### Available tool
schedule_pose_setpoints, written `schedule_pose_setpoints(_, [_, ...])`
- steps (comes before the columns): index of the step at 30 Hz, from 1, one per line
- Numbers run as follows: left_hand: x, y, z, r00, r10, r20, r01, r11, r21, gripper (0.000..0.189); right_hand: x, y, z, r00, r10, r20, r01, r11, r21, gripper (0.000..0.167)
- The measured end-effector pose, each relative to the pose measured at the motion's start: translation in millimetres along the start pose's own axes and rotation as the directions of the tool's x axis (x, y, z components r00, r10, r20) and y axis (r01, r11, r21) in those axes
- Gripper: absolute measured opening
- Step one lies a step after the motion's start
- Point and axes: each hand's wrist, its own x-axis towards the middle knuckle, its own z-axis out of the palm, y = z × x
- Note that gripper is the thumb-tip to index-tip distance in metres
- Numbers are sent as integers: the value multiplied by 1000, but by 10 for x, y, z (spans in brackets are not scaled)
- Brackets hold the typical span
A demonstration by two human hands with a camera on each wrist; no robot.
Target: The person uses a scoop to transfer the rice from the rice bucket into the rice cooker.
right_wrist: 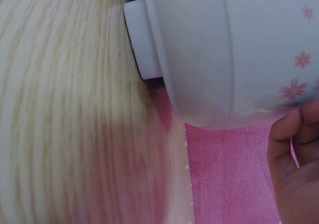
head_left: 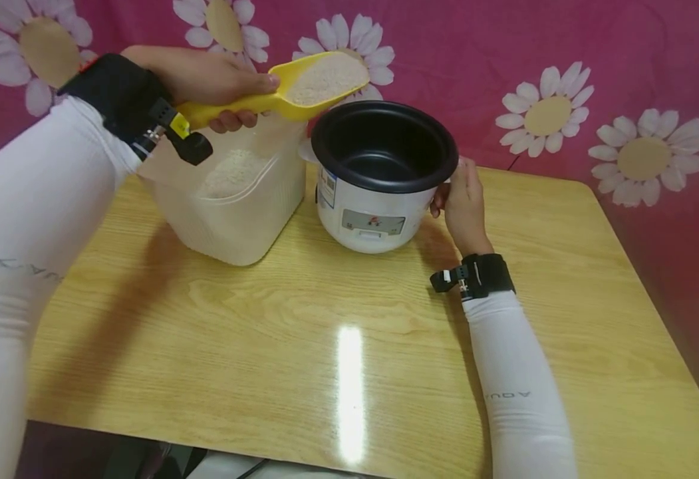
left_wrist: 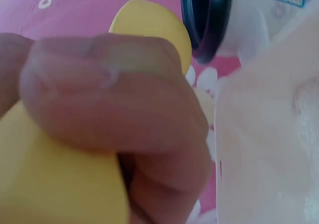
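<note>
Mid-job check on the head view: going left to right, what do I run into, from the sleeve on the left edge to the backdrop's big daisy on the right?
White left sleeve → pale bin → rice cooker → right hand → large daisy print.

A yellow scoop, heaped with pale rice, was held level in the air near the rim of a white rice cooker. The cooker, its black pot exposed, stood beside a translucent container holding more rice.
</note>
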Motion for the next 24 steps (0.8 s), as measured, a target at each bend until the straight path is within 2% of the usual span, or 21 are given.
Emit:
schedule_pose_setpoints(4, [64,177,47,999,38,-6,-37,994,106,62,-3,-1,14,1000,10,-9,-10,1000,-2,24])
schedule_pose_setpoints(8, [107,300,104,999,48,7,-49,991,121,61,3,2,44,1000,15,-9,-15,1000,11,24])
schedule_pose_setpoints(13, [144,393,174,999,47,12,-48,993,106,56,26,-8,94,1000,4,-3,-4,999,39,23])
schedule_pose_setpoints(19, [226,496,254,998,59,16,-61,982,180,57,20,-23,117,1000,4,-3,-4,1000,19,23])
schedule_pose_setpoints(24, [289,566,307,998,50,49,-61,965,257,52,23,-29,112,1000,3,2,-3,1000,21,22])
